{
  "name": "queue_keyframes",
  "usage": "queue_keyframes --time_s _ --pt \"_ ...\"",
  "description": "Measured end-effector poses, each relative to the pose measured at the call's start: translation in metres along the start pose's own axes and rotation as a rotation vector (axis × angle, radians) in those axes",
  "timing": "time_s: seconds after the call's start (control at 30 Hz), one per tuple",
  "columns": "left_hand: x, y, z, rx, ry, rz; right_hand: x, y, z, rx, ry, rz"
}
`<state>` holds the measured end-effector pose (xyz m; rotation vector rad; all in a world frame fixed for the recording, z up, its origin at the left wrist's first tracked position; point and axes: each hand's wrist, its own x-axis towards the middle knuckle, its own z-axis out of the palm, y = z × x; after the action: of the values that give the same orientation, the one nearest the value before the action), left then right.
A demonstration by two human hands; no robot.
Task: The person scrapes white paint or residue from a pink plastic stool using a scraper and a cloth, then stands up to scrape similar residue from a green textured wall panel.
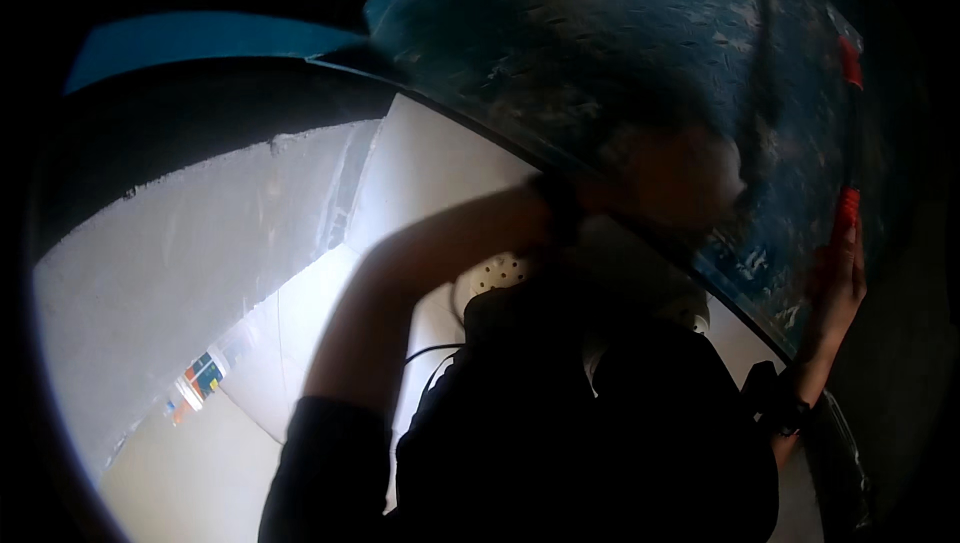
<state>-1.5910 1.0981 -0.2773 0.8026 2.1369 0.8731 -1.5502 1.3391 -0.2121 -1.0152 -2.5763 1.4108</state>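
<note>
A dark blue-green panel (560,33) with a raised tread pattern and worn, scratched patches fills the upper right. Over its near edge reaches my left arm, and my left hand (690,178) is a dark blur against the panel. Its fingers cannot be made out. At the panel's right side my right hand (838,278) is closed about the lower red grip of a long, slim tool (849,205). The tool has a black shaft and a second red section near its far end. Its tip is too dim to name.
A blue strip (200,38) runs off to the left above a grey slab (210,198) with a rough edge. Lower left, a white container (200,381) with a coloured label stands by the pale floor (190,473). White perforated shoes (498,273) and a thin black cable (430,351) show below the panel.
</note>
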Motion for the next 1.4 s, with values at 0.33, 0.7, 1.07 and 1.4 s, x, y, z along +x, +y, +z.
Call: queue_keyframes --time_s 0.33,0.7,1.07,1.4 --pt "-0.111 -0.176 -0.110 0.385 1.220 -0.866 0.015 0.015 0.001 0.144 0.027 0.050" --pt "-0.115 -0.306 -0.074 1.536 0.695 -0.305 -0.008 0.020 -0.030 -0.023 0.081 0.130" --pt "-0.069 -0.184 -0.036 0.381 0.830 -1.199 0.020 0.079 -0.033 0.529 0.177 0.188" --pt "0.048 -0.115 0.084 0.559 0.733 -0.555 -0.005 0.089 -0.082 0.432 0.223 0.177"
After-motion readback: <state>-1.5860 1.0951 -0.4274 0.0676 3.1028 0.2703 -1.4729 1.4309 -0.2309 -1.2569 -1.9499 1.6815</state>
